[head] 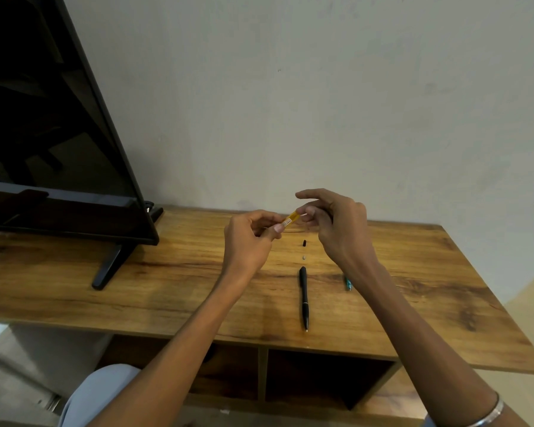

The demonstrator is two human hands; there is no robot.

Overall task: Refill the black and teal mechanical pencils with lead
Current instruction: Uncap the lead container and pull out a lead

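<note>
- The black pencil (pixel 304 298) lies on the wooden table (pixel 444 303), nearest to the person, with its tip toward the front edge. It looks light, stiff and smooth, so it may roll; the best place to hold it is probably the thicker part of the barrel near the tip.
- The teal pencil (pixel 347 283) lies to the right of it, mostly hidden under the right forearm; only a short piece shows.
- Just beyond the black pencil's far end lie a small pale piece (pixel 304 257) and a small black cap (pixel 304 243), both apart from the pencil. They are tiny and easy to lose.
- The left hand (pixel 250 241) is raised over the table and pinches the yellow lead case (pixel 291 220) between thumb and fingers at its lower end. The case seems light and hard; the leads inside are surely thin and will break easily.
- The right hand (pixel 336 223) is at the case's far end, fingers loosely curled, fingertips touching or pinching that end; the index finger is stretched above it. Whether it holds a lid or a lead cannot be told.
</note>
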